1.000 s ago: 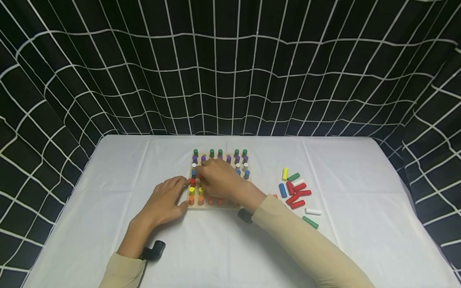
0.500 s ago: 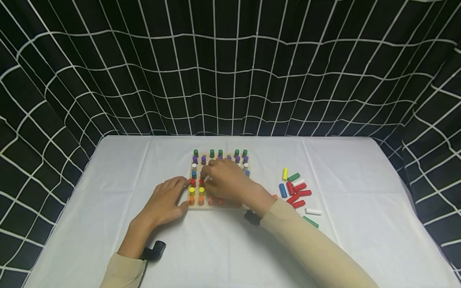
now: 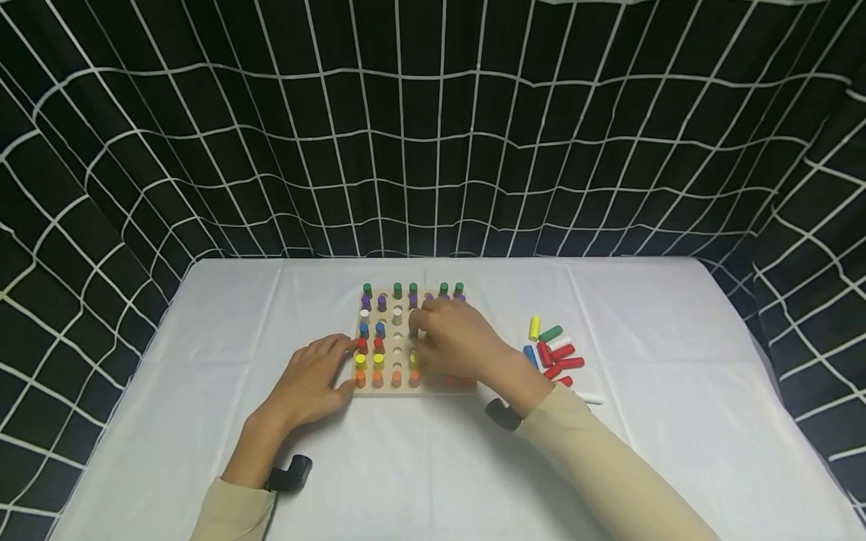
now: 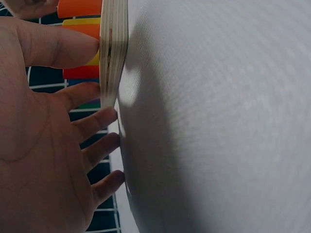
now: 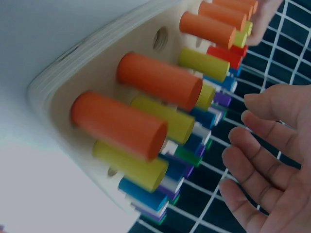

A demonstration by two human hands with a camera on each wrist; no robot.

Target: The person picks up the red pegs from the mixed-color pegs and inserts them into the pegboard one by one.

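Note:
A wooden pegboard (image 3: 389,392) bears rows of upright pegs: orange, yellow, red, blue, white, purple and green from front to back. My left hand (image 3: 307,383) lies at its left side. In the left wrist view, thumb and straight fingers touch the board's layered edge (image 4: 114,48). Over the board's right half is my right hand (image 3: 460,338), hiding several pegs. In the right wrist view its fingers (image 5: 248,170) are loosely bent and apart, with nothing between them. Orange pegs (image 5: 121,126) stand closest to that camera, yellow pegs (image 5: 204,63) behind. Bare holes show in the third column.
Loose pegs lie on the white cloth (image 3: 676,361) right of the board: several red pegs (image 3: 571,362), a yellow peg (image 3: 534,327), a green peg (image 3: 551,333), a blue peg (image 3: 531,356) and white pegs (image 3: 591,398). A black curtain with white grid lines (image 3: 433,135) surrounds the table.
My right hand has drawn back rightward from the second column, uncovering a red and a blue peg there and holes in the third column. The left hand stays at the board's edge.

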